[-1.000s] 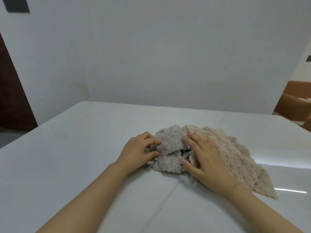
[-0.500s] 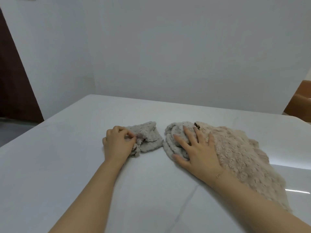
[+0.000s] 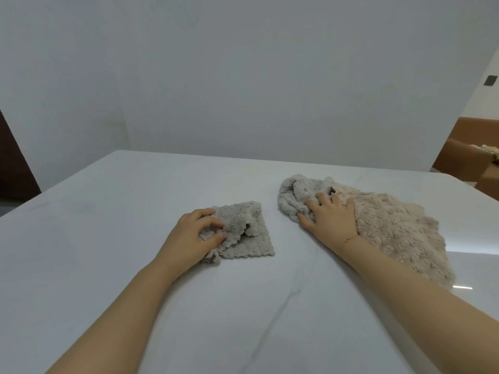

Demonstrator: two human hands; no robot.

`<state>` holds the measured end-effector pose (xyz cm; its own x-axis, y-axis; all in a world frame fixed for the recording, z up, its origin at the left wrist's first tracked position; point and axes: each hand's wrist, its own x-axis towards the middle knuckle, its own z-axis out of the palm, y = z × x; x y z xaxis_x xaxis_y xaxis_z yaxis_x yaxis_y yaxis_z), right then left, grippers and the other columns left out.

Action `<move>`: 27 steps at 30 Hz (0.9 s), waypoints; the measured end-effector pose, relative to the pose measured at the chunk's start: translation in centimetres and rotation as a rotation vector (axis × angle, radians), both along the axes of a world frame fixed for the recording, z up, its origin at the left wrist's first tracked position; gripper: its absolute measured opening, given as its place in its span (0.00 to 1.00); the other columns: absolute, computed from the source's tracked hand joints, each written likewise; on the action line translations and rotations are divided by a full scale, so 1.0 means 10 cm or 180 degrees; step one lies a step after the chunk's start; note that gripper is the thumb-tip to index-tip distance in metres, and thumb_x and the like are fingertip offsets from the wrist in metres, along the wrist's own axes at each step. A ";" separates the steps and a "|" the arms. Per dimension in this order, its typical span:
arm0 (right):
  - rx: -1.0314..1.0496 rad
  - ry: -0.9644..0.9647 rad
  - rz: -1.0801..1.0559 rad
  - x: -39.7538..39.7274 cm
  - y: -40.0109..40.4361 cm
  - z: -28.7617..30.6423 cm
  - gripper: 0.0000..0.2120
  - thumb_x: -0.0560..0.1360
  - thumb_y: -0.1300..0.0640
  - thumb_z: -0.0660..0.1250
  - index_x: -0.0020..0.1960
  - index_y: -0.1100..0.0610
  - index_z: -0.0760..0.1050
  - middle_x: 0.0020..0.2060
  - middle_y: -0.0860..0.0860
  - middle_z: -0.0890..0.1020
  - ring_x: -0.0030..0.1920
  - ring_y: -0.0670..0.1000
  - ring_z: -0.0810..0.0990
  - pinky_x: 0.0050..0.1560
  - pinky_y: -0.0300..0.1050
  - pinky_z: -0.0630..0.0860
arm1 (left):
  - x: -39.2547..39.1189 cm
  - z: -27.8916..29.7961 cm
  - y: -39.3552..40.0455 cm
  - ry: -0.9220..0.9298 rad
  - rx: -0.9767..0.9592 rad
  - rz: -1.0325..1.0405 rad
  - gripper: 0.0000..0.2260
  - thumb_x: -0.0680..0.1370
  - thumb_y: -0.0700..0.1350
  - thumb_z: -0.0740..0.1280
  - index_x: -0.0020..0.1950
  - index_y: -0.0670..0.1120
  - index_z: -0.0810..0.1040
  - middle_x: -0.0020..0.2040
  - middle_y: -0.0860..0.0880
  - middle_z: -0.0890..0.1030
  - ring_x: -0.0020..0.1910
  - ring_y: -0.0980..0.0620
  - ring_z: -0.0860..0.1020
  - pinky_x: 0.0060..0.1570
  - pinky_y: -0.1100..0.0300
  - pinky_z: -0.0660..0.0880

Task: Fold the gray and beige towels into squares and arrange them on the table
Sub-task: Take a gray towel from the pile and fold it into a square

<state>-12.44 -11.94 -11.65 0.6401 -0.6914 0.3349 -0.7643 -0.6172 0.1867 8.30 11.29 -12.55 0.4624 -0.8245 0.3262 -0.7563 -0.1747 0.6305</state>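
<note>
A small gray towel (image 3: 249, 238) lies crumpled on the white table (image 3: 108, 238), left of centre. My left hand (image 3: 193, 234) grips its bunched left edge between thumb and fingers. To the right, a second gray towel (image 3: 290, 198) sits bunched against a larger beige towel (image 3: 391, 228) that spreads toward the table's right side. My right hand (image 3: 330, 215) rests flat on that pile, fingers spread across the seam between gray and beige, pressing down without closing on anything.
A white wall (image 3: 243, 76) rises just behind the table's far edge. A brown sofa (image 3: 469, 163) with a pale cloth on it stands at the far right. A dark door edge (image 3: 10, 163) shows at the far left.
My left hand has pulled one gray towel out of the pile and dragged it left. My right hand has stayed pressing on the remaining pile.
</note>
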 end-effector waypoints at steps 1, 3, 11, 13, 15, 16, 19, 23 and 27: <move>0.0002 0.0001 -0.0065 -0.06 -0.07 0.01 0.22 0.77 0.37 0.53 0.64 0.47 0.72 0.63 0.51 0.73 0.62 0.58 0.70 0.64 0.63 0.61 | -0.04 0.00 -0.03 -0.0031 0.0035 -0.0088 0.08 0.75 0.53 0.68 0.54 0.58 0.79 0.64 0.62 0.70 0.65 0.59 0.65 0.62 0.62 0.62; -0.0005 0.0022 -0.0160 -0.15 -0.17 0.01 0.22 0.77 0.38 0.52 0.64 0.47 0.71 0.62 0.51 0.73 0.62 0.58 0.70 0.64 0.63 0.61 | -0.11 -0.01 -0.09 -0.0108 0.0090 -0.0221 0.09 0.76 0.53 0.68 0.55 0.57 0.79 0.65 0.61 0.70 0.64 0.60 0.64 0.61 0.63 0.61; -0.0013 -0.0332 -0.0145 -0.12 -0.22 -0.03 0.19 0.78 0.44 0.55 0.63 0.51 0.73 0.71 0.55 0.67 0.74 0.60 0.55 0.70 0.66 0.41 | -0.18 -0.02 -0.16 0.0120 -0.0083 -0.0411 0.09 0.74 0.53 0.70 0.53 0.57 0.80 0.66 0.62 0.69 0.66 0.63 0.62 0.65 0.62 0.60; 0.0031 -0.0555 0.0356 -0.08 -0.10 0.00 0.18 0.78 0.45 0.56 0.63 0.51 0.74 0.72 0.54 0.66 0.75 0.59 0.54 0.72 0.62 0.40 | -0.17 -0.02 -0.15 0.0103 -0.0202 -0.0314 0.08 0.74 0.55 0.70 0.52 0.58 0.80 0.66 0.61 0.68 0.67 0.62 0.61 0.67 0.57 0.59; 0.0303 -0.0862 0.1209 -0.03 0.11 0.09 0.21 0.76 0.42 0.54 0.62 0.50 0.75 0.69 0.52 0.70 0.72 0.56 0.63 0.73 0.59 0.53 | -0.15 -0.02 -0.12 -0.0152 -0.0208 -0.0250 0.11 0.72 0.61 0.68 0.52 0.60 0.79 0.66 0.62 0.69 0.66 0.64 0.61 0.67 0.56 0.58; 0.0567 -0.1045 0.1636 -0.01 0.23 0.12 0.21 0.75 0.42 0.54 0.62 0.49 0.75 0.67 0.50 0.72 0.70 0.53 0.66 0.72 0.55 0.58 | -0.15 -0.01 -0.10 -0.0278 -0.0199 -0.0238 0.13 0.71 0.64 0.66 0.52 0.60 0.79 0.66 0.63 0.69 0.65 0.65 0.61 0.66 0.56 0.58; 0.1419 -0.1345 0.2461 0.05 0.55 0.07 0.19 0.74 0.43 0.63 0.63 0.48 0.74 0.65 0.45 0.72 0.67 0.43 0.67 0.69 0.39 0.60 | -0.14 0.07 -0.04 -0.0146 -0.0211 -0.0311 0.11 0.71 0.62 0.69 0.51 0.61 0.79 0.63 0.65 0.70 0.64 0.68 0.62 0.62 0.63 0.61; 0.1535 -0.1377 0.2649 0.15 0.64 -0.11 0.23 0.72 0.40 0.67 0.63 0.50 0.75 0.64 0.45 0.74 0.66 0.44 0.70 0.67 0.41 0.65 | -0.07 0.19 0.12 0.0040 -0.0039 -0.0418 0.10 0.70 0.53 0.74 0.50 0.60 0.81 0.60 0.66 0.73 0.63 0.67 0.67 0.59 0.71 0.62; 0.1503 -0.1515 0.2591 0.14 0.60 -0.15 0.16 0.75 0.46 0.63 0.57 0.53 0.79 0.57 0.45 0.78 0.59 0.46 0.74 0.61 0.45 0.70 | 0.03 0.27 0.23 0.0410 0.0200 -0.0327 0.13 0.67 0.52 0.76 0.51 0.59 0.81 0.56 0.62 0.75 0.58 0.66 0.71 0.56 0.71 0.66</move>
